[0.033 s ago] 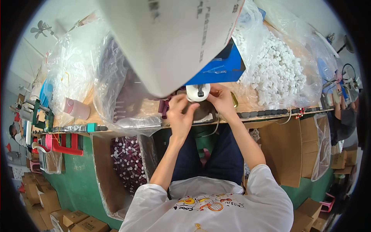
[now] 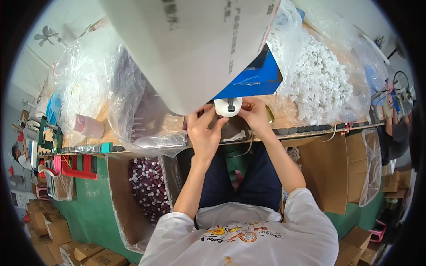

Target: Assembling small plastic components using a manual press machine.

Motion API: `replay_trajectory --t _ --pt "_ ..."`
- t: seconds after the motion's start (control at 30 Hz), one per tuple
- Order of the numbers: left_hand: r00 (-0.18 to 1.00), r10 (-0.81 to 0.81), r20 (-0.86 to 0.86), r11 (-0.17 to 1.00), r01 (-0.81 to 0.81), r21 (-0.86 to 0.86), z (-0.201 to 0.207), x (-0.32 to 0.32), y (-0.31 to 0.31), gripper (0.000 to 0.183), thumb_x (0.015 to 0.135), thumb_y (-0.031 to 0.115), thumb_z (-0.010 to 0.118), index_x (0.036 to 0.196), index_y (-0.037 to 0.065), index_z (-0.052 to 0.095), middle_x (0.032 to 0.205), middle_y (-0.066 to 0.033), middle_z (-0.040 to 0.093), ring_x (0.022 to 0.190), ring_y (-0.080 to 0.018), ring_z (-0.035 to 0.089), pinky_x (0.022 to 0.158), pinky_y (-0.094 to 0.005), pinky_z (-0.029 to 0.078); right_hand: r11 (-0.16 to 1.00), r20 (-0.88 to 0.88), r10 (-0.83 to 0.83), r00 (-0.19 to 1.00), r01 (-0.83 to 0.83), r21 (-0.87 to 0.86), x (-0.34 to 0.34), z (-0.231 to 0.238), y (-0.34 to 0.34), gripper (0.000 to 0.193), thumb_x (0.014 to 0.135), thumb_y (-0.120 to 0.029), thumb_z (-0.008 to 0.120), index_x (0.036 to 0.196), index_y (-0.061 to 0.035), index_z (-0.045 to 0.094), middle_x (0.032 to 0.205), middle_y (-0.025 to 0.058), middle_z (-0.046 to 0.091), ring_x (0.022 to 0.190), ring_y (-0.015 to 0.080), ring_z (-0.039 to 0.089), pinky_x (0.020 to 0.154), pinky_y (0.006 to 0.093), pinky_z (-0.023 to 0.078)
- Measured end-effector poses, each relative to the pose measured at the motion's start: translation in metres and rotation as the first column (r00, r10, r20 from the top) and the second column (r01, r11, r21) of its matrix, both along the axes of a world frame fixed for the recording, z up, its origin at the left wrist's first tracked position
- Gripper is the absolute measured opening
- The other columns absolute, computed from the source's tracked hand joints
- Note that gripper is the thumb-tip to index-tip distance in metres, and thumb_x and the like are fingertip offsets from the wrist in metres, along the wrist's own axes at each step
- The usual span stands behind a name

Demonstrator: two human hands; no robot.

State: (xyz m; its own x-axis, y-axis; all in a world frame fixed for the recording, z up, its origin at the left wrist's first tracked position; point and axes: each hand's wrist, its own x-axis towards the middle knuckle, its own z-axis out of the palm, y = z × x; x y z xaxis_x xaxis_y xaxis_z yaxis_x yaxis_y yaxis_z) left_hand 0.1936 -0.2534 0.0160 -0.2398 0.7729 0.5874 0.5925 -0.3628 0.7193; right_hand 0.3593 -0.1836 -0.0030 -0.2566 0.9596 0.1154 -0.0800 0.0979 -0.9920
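A blue machine [image 2: 255, 82] stands on the bench in front of me, with a white round part [image 2: 228, 107] and a black bolt on its near side. My left hand [image 2: 205, 135] is on the left of the white part, thumb and fingers drawn together; what they hold is hidden. Close against the right side of that part, my right hand [image 2: 256, 116] has its fingers bent inward, and I cannot make out anything in them. A large white printed sheet [image 2: 191, 53] covers much of the machine from above.
White caps [image 2: 321, 80] lie heaped on plastic at the right. Plastic bags [image 2: 126, 88] and a pink bottle [image 2: 88, 125] are on the left. Below the bench, a lined carton [image 2: 117, 186] holds purple tubes with white caps [image 2: 150, 186]. An open cardboard box [image 2: 326, 173] stands right of my legs.
My left hand has shifted slightly left and down, covering the purple tubes that showed beside it. The right hand has stayed nearly in place.
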Motion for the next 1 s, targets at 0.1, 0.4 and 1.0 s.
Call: replay_trajectory --t 0.1,0.4,1.0 --pt "0.998 -0.036 0.061 0.959 0.051 -0.279 0.028 -0.027 -0.028 0.032 0.076 0.011 0.083 0.106 0.001 0.075 0.097 -0.0174 0.072 0.084 -0.0314 0.065 0.078 -0.0371 0.051 0.993 -0.071 0.027 0.997 -0.034 -0.111 0.003 -0.003 0.001 0.023 0.084 0.001 0.073 0.106 0.0039 0.071 0.098 0.0058 0.074 0.094 0.0150 0.069 0.086 0.0298 0.055" --pt "0.902 0.244 -0.356 0.876 -0.363 -0.318 0.035 -0.125 -0.099 0.039 0.079 0.010 0.079 0.114 -0.002 0.069 0.105 -0.0206 0.070 0.097 -0.0395 0.065 0.086 -0.0455 0.050 0.892 0.583 -0.114 0.804 -0.175 0.416 -0.012 0.021 -0.020 0.020 0.080 -0.014 0.072 0.095 -0.0019 0.070 0.082 0.0173 0.067 0.078 0.0400 0.066 0.070 0.0499 0.050" --pt "0.999 -0.013 -0.036 0.889 -0.005 -0.458 0.008 -0.086 -0.018 0.045 0.076 0.001 0.080 0.119 -0.003 0.069 0.098 -0.0121 0.073 0.084 -0.0202 0.068 0.076 -0.0321 0.053 0.943 0.605 -0.244 0.758 0.040 0.329 0.045 0.032 -0.019 0.028 0.087 -0.022 0.071 0.107 -0.0023 0.072 0.088 0.0161 0.074 0.080 0.0300 0.071 0.069 0.0399 0.053"
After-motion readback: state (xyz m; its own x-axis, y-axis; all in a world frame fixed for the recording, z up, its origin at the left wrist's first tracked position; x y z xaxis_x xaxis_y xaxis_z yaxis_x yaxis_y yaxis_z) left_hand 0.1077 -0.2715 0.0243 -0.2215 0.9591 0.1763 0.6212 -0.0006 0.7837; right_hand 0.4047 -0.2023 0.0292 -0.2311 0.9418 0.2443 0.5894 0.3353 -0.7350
